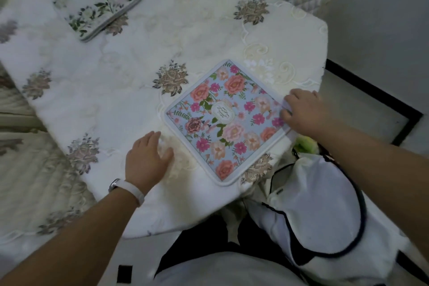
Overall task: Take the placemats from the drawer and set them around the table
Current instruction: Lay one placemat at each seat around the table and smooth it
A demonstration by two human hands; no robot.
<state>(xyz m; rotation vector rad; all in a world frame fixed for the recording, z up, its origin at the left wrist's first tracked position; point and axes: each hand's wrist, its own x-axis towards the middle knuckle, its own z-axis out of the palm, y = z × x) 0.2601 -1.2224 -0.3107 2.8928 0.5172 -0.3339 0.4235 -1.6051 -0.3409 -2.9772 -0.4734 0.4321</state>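
Pinching blue placemat (228, 121) corner, right hand (304, 111) grip narrow, left hand (147, 160) flat beside (on tablecloth (116, 81))

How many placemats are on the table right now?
2. A blue floral placemat lies at the near edge, its right corner under the right hand; a white floral placemat lies at the far left. Others could sit outside the view.

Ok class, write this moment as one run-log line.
near placemat: flat on tablecloth | right hand: on its corner | left hand: flat on tablecloth | far placemat: already laid
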